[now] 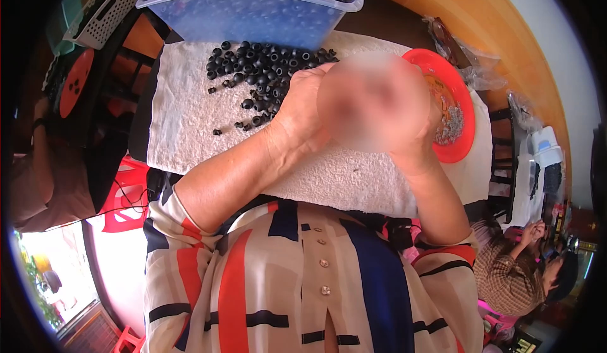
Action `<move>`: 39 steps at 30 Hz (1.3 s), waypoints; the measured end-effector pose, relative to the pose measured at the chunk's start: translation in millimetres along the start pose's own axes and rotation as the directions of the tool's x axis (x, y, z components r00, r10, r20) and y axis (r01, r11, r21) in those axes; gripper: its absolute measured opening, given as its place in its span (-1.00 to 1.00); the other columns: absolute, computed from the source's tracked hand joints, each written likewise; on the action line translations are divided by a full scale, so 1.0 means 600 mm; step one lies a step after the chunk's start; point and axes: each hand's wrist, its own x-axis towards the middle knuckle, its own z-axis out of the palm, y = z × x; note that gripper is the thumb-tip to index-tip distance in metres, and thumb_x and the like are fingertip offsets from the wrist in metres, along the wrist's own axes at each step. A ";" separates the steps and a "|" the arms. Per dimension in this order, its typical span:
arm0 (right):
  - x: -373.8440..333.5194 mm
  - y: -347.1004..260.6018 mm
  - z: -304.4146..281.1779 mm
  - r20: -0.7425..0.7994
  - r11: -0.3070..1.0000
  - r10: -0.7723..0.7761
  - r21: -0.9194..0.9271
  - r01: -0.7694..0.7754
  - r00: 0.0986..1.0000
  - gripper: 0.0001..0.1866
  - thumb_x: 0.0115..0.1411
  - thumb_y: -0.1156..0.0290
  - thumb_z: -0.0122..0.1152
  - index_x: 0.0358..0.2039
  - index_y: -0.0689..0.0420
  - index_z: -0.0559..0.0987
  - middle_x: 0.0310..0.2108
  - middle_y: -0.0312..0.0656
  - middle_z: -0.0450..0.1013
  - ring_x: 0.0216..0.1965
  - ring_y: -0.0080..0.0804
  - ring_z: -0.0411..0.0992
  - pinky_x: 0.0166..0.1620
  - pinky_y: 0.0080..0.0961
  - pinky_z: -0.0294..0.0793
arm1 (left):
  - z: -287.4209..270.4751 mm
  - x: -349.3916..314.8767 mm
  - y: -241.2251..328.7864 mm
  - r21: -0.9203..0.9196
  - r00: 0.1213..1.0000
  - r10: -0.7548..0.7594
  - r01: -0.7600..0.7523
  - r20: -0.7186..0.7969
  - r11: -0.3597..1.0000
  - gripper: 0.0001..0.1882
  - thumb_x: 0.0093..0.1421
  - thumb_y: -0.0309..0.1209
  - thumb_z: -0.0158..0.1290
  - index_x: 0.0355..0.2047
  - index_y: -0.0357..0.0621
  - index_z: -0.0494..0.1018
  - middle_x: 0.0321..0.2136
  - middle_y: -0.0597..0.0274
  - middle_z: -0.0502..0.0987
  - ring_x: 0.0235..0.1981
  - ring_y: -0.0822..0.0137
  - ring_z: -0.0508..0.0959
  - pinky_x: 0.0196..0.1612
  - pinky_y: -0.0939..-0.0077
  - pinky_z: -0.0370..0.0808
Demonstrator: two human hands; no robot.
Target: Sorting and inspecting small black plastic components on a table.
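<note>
My left hand (pixel 302 107) and my right hand (pixel 415 130) are close together above a white towel (pixel 183 109). A blurred round patch covers the fingers of both, so what they hold, if anything, is hidden. Just beyond and left of my left hand lies a heap of small black round pieces with holes (pixel 253 65). A few smaller black bits (pixel 217 132) are scattered nearer to me on the cloth. Beside my right hand is a red plate (pixel 468 116), partly covered by that hand, with a pile of small silvery pieces (pixel 449 125) on it.
A clear bluish tub (pixel 253 19) full of black pieces stands at the towel's far edge. Plastic bags (pixel 480 74) lie at the far right. A white basket (pixel 104 14) is at far left. Another person (pixel 515 264) sits at right; someone's arm (pixel 39 157) shows at left.
</note>
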 end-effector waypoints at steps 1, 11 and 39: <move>-0.001 0.003 0.002 -0.003 1.000 0.005 -0.001 -0.005 1.000 -0.70 -0.08 0.65 0.33 -0.29 0.22 0.50 -0.45 -0.17 0.41 -0.47 -0.34 0.43 -0.43 -0.47 0.43 | 0.000 -0.001 -0.001 0.006 1.000 0.005 -0.005 0.004 1.000 -0.89 0.16 -0.58 0.11 -0.30 -0.37 0.53 -0.39 0.12 0.58 -0.40 0.35 0.54 -0.35 0.48 0.49; 0.001 0.020 -0.015 -0.017 0.993 -0.116 -0.031 0.115 0.993 -0.75 -0.08 0.50 0.33 -0.37 0.21 0.46 -0.50 -0.13 0.34 -0.50 -0.18 0.38 -0.49 -0.31 0.35 | 0.001 0.002 0.003 -0.047 0.993 -0.099 0.102 0.064 0.994 -0.76 0.26 -0.30 0.00 -0.38 -0.23 0.50 -0.44 0.19 0.56 -0.44 0.36 0.51 -0.37 0.47 0.43; 0.000 0.041 -0.031 -0.060 0.954 0.199 0.240 -0.179 0.978 -0.77 0.16 0.59 0.21 -0.15 0.17 0.53 -0.45 -0.20 0.47 -0.44 -0.48 0.46 -0.32 -0.57 0.46 | -0.102 -0.028 0.295 0.927 0.581 0.804 -0.357 0.124 0.116 -0.79 -0.01 -0.46 0.23 -0.34 -0.31 0.59 -0.60 0.33 0.53 -0.67 0.51 0.40 -0.57 0.61 0.34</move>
